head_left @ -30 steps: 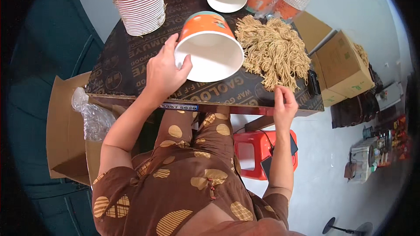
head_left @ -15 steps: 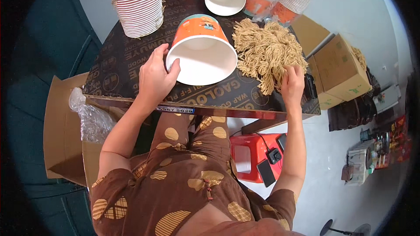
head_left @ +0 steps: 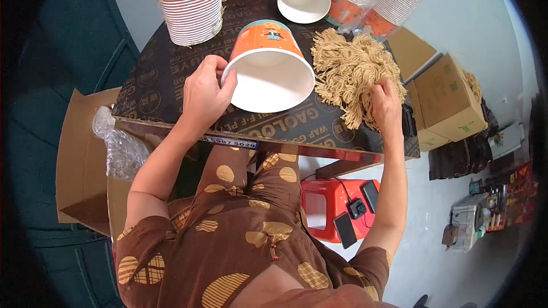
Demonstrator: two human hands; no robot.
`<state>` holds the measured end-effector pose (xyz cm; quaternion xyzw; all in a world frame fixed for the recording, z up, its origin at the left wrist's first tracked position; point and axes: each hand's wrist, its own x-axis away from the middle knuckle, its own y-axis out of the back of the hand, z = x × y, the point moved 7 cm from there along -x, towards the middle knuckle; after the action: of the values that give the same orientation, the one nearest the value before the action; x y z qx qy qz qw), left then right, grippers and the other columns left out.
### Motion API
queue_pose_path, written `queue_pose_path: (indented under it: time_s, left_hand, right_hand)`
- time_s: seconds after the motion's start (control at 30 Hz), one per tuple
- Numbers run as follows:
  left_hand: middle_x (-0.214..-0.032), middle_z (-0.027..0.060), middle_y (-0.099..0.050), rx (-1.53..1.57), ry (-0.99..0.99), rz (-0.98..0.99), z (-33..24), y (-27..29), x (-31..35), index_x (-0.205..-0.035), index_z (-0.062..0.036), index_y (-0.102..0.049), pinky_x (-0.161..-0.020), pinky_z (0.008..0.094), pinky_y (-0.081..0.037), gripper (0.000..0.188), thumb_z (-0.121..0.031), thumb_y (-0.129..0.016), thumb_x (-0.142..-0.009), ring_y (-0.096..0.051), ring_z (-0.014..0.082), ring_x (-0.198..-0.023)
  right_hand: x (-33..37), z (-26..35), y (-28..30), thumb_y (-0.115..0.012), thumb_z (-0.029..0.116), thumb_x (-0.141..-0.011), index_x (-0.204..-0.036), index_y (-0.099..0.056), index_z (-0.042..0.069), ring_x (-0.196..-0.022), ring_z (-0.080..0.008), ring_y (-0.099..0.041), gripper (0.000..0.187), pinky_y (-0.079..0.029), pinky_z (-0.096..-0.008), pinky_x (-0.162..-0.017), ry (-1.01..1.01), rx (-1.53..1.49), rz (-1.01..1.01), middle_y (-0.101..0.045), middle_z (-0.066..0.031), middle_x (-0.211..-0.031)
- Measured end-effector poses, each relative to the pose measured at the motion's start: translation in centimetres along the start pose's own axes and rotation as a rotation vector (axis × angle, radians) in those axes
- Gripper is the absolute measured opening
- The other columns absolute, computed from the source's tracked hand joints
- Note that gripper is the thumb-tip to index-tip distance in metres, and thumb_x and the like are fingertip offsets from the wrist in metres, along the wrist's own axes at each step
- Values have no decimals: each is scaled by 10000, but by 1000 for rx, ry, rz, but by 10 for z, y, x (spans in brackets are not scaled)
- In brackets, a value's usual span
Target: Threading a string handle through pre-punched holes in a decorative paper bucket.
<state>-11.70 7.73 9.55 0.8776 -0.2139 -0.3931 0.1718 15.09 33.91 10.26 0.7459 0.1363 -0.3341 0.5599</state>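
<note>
A large orange paper tub (head_left: 271, 82) lies on its side at the middle of the dark table, its white open mouth toward me. My left hand (head_left: 206, 92) grips its left rim, thumb at the mouth's edge and fingers along the outer wall. To the right sits a heap of tan twisted cords (head_left: 357, 71), crinkled and loosely piled. At that heap's near right side, my right hand (head_left: 388, 108) has its fingers closed and curled down onto the strands; how many it pinches is hidden.
A tall stack of nested tubs (head_left: 191, 8) stands at the back left. Another white tub (head_left: 303, 0) lies at the back, with more wrapped stacks behind. Cardboard boxes (head_left: 448, 100) stand right of the table, and an open carton (head_left: 85, 159) at left. A red stool (head_left: 319, 202) holds phones.
The whole view has shifted slightly. My left fingers have closed in on the tub's rim. My right hand stays at the cord heap, with little movement.
</note>
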Motion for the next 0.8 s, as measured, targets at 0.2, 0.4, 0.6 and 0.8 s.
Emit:
queue_pose_path:
  time_s: [0.2,0.4,0.6,0.8]
  left_hand:
    - [-579,133,-521,23,-9,2,-6,-2,9,-686,-18,-478,-493,386,-418,287,-130,-701,-828,-535,289,-494]
    - [-515,140,-487,206,62,117,-7,-23,30,-622,-15,-466,-456,368,-396,327,-119,-710,-812,-493,254,-434]
    - [-529,124,-522,335,157,195,-8,-48,50,-663,4,-508,-460,333,-406,273,-113,-692,-826,-524,174,-458]
    - [-546,110,-561,426,206,182,-4,-66,62,-689,13,-531,-467,321,-426,248,-116,-668,-850,-557,151,-479]
  right_hand:
    - [15,24,12,-583,-22,-789,-872,-554,3,-909,-340,-551,91,-459,-418,-793,42,-70,19,-556,-145,-975]
    - [37,79,21,-619,28,-746,-831,-567,46,-958,-290,-563,101,-430,-419,-832,152,-157,68,-594,-105,-952]
    - [56,130,27,-654,-28,-692,-800,-564,32,-777,-291,-557,153,-451,-408,-716,135,-387,9,-536,-104,-772]
    - [76,172,19,-694,-11,-732,-842,-579,42,-592,-279,-551,167,-444,-388,-542,-48,-549,14,-537,-97,-695]
